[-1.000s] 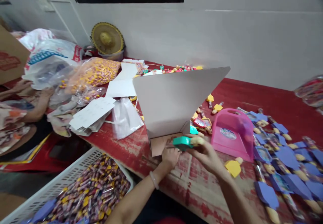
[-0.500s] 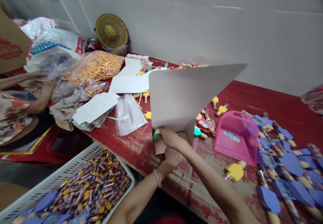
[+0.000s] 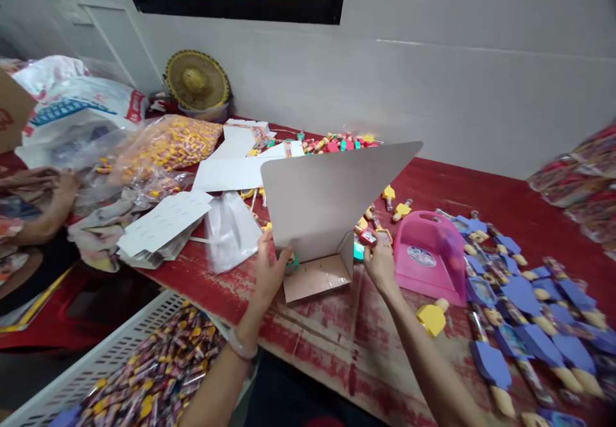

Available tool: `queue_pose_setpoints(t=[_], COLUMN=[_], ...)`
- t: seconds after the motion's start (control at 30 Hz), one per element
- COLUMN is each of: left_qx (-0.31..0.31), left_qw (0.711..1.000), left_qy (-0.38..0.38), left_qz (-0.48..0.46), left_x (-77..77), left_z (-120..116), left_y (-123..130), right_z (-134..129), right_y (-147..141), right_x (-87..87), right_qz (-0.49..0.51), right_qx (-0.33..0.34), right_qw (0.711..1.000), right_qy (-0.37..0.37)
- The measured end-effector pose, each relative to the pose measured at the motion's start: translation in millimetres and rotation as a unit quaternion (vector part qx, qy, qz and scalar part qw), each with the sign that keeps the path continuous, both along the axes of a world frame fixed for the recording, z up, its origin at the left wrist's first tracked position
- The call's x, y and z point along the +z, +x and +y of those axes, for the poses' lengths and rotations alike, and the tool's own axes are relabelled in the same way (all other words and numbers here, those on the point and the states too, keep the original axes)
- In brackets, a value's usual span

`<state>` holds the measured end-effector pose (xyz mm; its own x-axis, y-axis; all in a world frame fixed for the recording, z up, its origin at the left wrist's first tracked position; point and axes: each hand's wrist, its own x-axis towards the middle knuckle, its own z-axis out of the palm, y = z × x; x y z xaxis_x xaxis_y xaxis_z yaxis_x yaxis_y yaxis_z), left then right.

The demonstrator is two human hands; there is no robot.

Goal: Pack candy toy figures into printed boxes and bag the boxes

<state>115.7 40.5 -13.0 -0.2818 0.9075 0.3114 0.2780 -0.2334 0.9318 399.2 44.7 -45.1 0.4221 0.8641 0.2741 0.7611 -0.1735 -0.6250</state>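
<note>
A cardboard display box (image 3: 315,205) with a tall back panel stands open toward me on the red table. My left hand (image 3: 269,270) grips its left wall, the thumb inside and the fingers outside. Just inside that wall, by the thumb, is a green toy (image 3: 292,264), partly hidden. My right hand (image 3: 381,263) is to the right of the box, thumb and fingers apart, at a red toy (image 3: 368,237). A teal toy (image 3: 359,251) lies between that hand and the box wall.
A pink dustpan-like scoop (image 3: 426,257), a yellow toy (image 3: 432,319) and many purple toys (image 3: 522,295) lie to the right. Flat white cartons (image 3: 163,228) and clear bags (image 3: 231,231) are left. A white basket (image 3: 110,356) of candy tubes stands below. A co-worker's hand (image 3: 65,189) is far left.
My right hand has left the inside of the box and moved right to the loose toys. My left hand has shifted from the box's front to its left wall. The view has tilted up.
</note>
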Motion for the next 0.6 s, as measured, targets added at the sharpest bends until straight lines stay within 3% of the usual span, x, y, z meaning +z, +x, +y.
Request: queue_pose_setpoints(t=[0.07,0.1,0.2,0.3,0.37,0.47,0.53,0.6], left_qx=[-0.064,-0.066,0.0,0.061,0.043,-0.025,-0.045,-0.053], left_qw=[0.994,0.992,0.993,0.991,0.987,0.98,0.98,0.982], left_qy=[-0.066,-0.084,-0.086,-0.088,-0.099,-0.113,-0.106,-0.095], left_qz=[-0.052,-0.074,-0.076,-0.085,-0.12,-0.161,-0.161,-0.156], left_x=[0.8,-0.7,-8.7,-14.1,-14.6,-13.1,-11.0,-8.7], left_z=[9.1,8.9,-2.4,-12.3,-11.5,-2.5,2.4,3.6], left_y=[0.8,-0.8,-15.0,-27.7,-25.5,-10.9,-2.5,0.9], right_z=[-1.5,-6.9,-42.0,-87.3,-105.6,-107.0,-97.2,-85.0], right_y=[20.1,27.3,46.0,59.4,54.2,13.2,-27.7,-65.4], right_x=[-18.7,-26.7,-30.4,7.0,43.7,82.6,88.9,84.4], right_qz=[-0.044,-0.039,0.058,0.124,0.116,0.086,0.021,-0.083], right_qx=[0.04,0.072,0.128,0.085,0.092,0.236,0.34,0.405], right_qw=[0.996,0.992,0.986,0.988,0.988,0.966,0.936,0.903], right_qy=[-0.07,-0.096,-0.086,-0.035,-0.031,-0.062,-0.086,-0.122])
